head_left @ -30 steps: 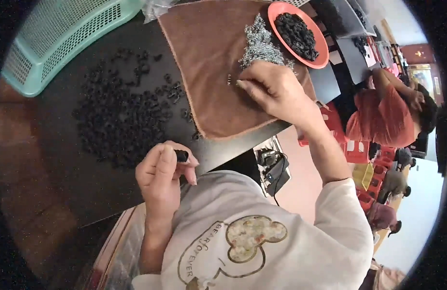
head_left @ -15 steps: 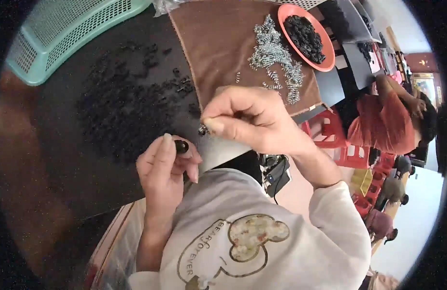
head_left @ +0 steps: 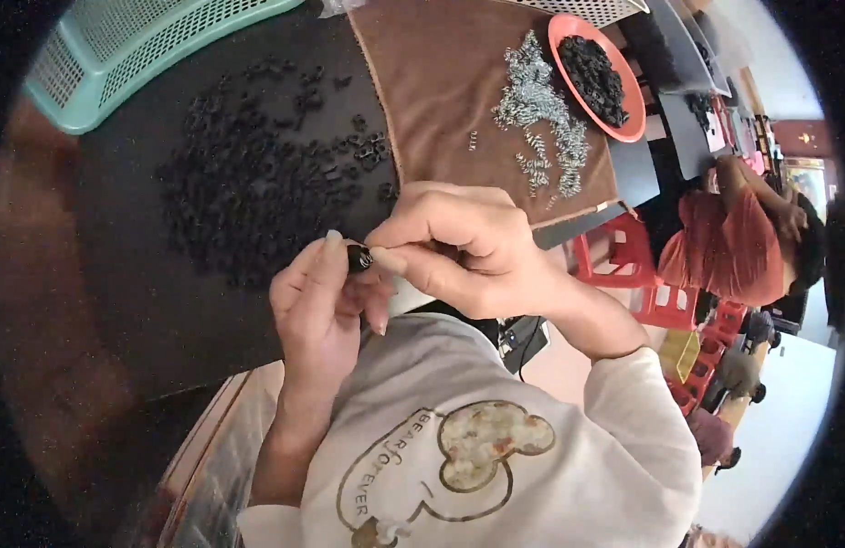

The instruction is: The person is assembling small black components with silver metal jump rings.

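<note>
Between thumb and fingers my left hand (head_left: 315, 297) grips a small black cylindrical part (head_left: 357, 259), its open end facing right. My right hand (head_left: 473, 248) is closed in a pinch on a small metal coil spring (head_left: 368, 260) at that open end; the fingertips hide most of it. Both hands meet above the near edge of the dark table. Beyond my left hand lies a wide heap of small black parts (head_left: 249, 187). A pile of loose metal springs (head_left: 537, 105) rests on a brown cloth (head_left: 432, 82) beyond my right hand.
An orange-red plate (head_left: 635, 105) full of small black pieces stands at the cloth's far right. A green perforated basket (head_left: 98, 96) sits at the far left. To the right are red plastic stools (head_left: 614, 256) and a person in a red top (head_left: 724, 237).
My right hand has brought the spring left and slightly down to the black part's open end. My left hand has shifted a little right. The view has tilted slightly.
</note>
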{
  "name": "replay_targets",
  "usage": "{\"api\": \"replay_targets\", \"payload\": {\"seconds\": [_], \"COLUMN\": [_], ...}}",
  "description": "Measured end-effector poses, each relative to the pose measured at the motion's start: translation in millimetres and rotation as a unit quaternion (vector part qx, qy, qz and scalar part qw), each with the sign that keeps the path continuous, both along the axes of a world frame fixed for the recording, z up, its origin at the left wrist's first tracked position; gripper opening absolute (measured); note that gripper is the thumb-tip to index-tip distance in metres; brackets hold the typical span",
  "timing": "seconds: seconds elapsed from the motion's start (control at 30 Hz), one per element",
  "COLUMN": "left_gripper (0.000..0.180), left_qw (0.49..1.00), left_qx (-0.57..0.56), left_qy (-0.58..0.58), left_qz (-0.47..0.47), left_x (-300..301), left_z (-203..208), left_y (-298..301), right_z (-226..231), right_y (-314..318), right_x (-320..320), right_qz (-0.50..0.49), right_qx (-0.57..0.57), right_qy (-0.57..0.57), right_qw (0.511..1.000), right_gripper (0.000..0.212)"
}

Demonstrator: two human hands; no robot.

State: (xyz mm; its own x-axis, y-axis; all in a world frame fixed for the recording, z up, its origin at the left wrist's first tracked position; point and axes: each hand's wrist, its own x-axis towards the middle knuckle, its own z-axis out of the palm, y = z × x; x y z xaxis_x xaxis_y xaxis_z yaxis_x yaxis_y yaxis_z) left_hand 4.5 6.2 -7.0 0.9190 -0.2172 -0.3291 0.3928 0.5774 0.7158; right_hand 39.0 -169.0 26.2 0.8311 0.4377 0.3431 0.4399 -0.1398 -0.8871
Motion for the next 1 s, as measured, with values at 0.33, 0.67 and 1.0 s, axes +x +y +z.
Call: {"api": "replay_targets", "payload": {"seconds": [0.33,0.67,1.0], "left_gripper": [0.035,0.033,0.032], "left_qw": [1.000,0.999,0.994], "left_qx": [-0.008,0.034,0.044], "left_qy": [-0.001,-0.011,-0.081], "left_qz": [0.014,-0.001,-0.059], "left_x": [-2,-3,-4], "left_z": [0,4,-1], "left_y": [-1,-3,0], "right_z": [-10,-7,-3], "right_y": [-1,-3,-3], "right_x": [-2,-6,-4], "right_qz": [-0.016,-0.016,0.067], "right_qx": [-0.070,-0.119,-0.032], "right_qy": [-0.172,-0.195,0.000], "right_qw": [0.983,0.973,0.997], "right_gripper": [0.016,0.021,0.020]}}
